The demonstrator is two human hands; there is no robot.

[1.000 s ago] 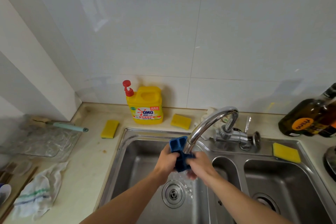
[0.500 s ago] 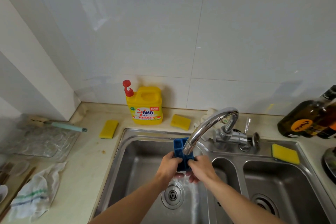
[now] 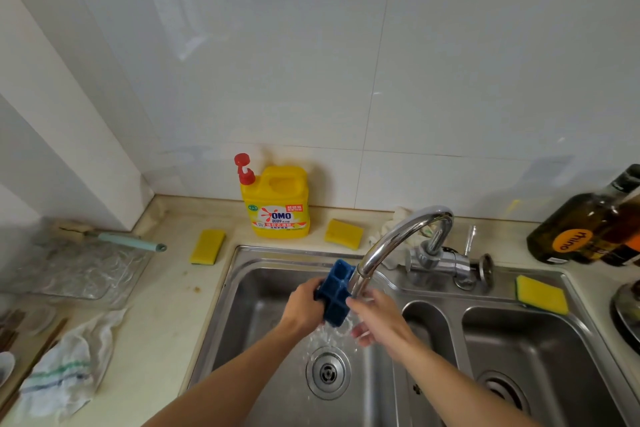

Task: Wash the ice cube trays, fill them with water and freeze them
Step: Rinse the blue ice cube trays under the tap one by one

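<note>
Over left basin of sink, under spout:
- Left hand: grips ice cube tray by left long edge. Tray tilted, cells facing up toward camera.
- Tray, judged: light, wet, slippery, probably flexible, non-fragile. Hold rim on 2 opposite edges, not cell walls.
- Tap: water running onto tray.
- Right hand: fingers relaxed, thumb touching tray's right edge, no grip.

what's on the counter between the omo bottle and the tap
In the head view, a yellow sponge lies flat there, apart from the bottle; a crumpled white cloth sits nearer the tap.
</note>
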